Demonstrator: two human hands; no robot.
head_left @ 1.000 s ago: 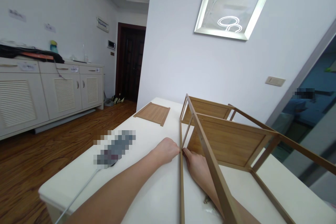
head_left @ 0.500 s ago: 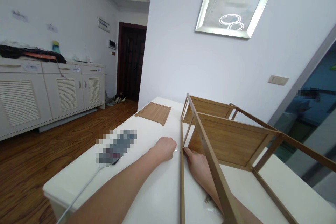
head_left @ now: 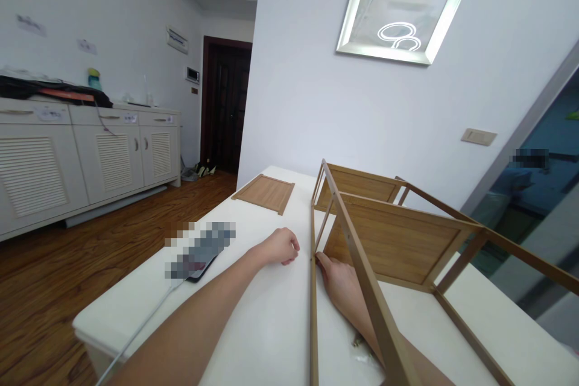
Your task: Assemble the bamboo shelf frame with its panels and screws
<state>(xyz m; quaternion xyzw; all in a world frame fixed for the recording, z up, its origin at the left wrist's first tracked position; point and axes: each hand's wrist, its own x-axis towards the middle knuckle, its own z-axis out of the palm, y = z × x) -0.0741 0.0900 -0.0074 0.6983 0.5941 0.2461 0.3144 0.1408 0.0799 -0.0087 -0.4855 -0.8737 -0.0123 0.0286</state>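
A slim wooden shelf frame (head_left: 313, 313) with panelled shelves (head_left: 398, 241) lies on its side on the white table (head_left: 262, 325). My left hand (head_left: 278, 246) is just left of its nearest upright, apart from it. Its fingers are curled, with a small pale glint between them; the thin metal rod seen there earlier is mostly hidden now. Inside the frame, my right hand (head_left: 339, 280) is closed, thumb and fingertips against the same upright where a crossbar meets it. Small metal fittings (head_left: 357, 341) lie beside the right forearm.
A loose wooden panel (head_left: 265, 193) lies flat near the table's far end. At the left edge is a phone (head_left: 203, 268), partly blurred, with a white cable (head_left: 140, 329). Beyond stand a white cabinet (head_left: 158, 151) and a dark door (head_left: 226, 108); the wall rises behind the frame.
My left hand has drawn back slightly left and up from the upright, and turned. The thin rod that reached the upright no longer shows there. My right hand keeps its place.
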